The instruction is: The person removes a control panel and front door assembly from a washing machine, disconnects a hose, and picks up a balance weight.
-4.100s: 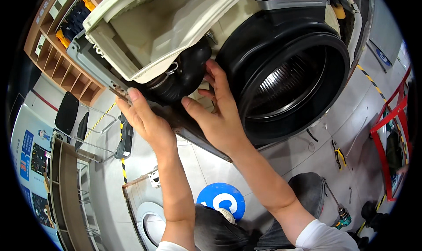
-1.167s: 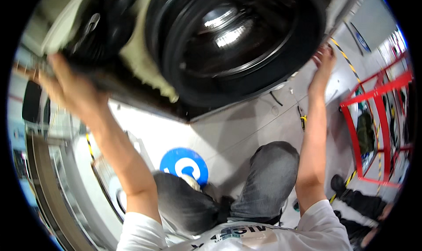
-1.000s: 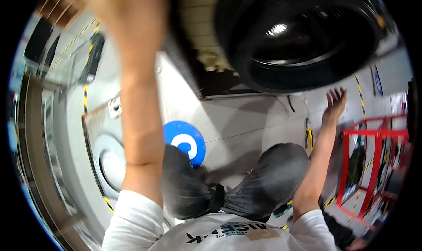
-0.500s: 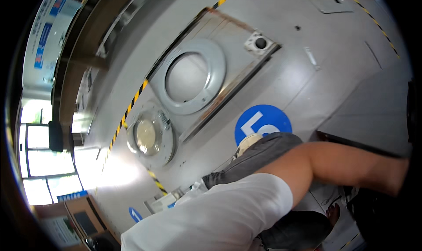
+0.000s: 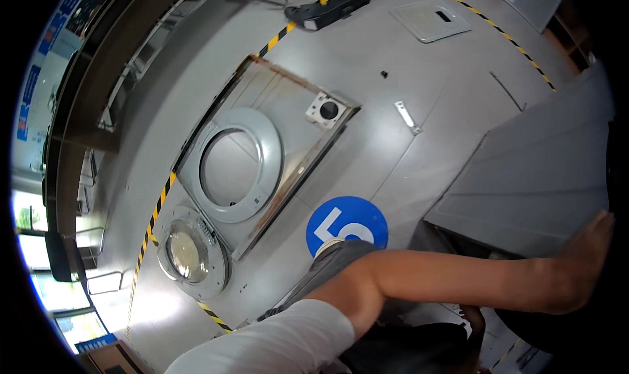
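Note:
My left arm stretches from the white sleeve at the bottom across to the right edge. My left hand [image 5: 582, 264] rests against the dark body of a washing machine, just below its grey side panel [image 5: 544, 171]. Its fingers run into the dark rim and are hidden. My right hand is out of view. A grey front panel with a round opening [image 5: 262, 122] lies flat on the floor to the left, far from the hand. Beside it lies a round door with a glass window [image 5: 187, 253].
A blue round floor marker [image 5: 347, 223] sits by my knee. Yellow-black tape lines [image 5: 157, 204] cross the grey floor. A black device [image 5: 327, 4], a flat grey plate [image 5: 432, 20] and a small metal strip [image 5: 406, 115] lie farther off. Railings and windows line the left.
My view has swung away from the machine's drum to the floor on my left. The left hand stays on the machine; the right hand has dropped out of sight.

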Motion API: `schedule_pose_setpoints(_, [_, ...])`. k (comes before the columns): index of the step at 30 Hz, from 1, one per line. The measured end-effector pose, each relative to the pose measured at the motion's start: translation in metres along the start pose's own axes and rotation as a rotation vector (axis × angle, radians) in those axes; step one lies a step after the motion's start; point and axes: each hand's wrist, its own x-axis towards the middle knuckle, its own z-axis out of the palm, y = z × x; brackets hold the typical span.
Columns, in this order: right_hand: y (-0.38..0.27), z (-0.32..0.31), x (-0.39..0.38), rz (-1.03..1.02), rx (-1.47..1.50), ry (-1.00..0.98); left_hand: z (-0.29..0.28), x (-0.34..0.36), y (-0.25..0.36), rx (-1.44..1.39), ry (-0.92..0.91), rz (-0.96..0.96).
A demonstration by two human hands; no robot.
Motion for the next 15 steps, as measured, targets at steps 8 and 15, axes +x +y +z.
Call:
schedule_pose_setpoints(8, [-0.049, -0.034, -0.120, -0.013, -0.227, -0.102, -0.085, 0.016, 0.029, 0.187, -0.082, -0.582])
schedule_pose_setpoints(15, [-0.007, -0.087, -0.225, 0.286, -0.475, -0.204, -0.297, -0.126, 0.146, 0.908, -0.237, -1.029])
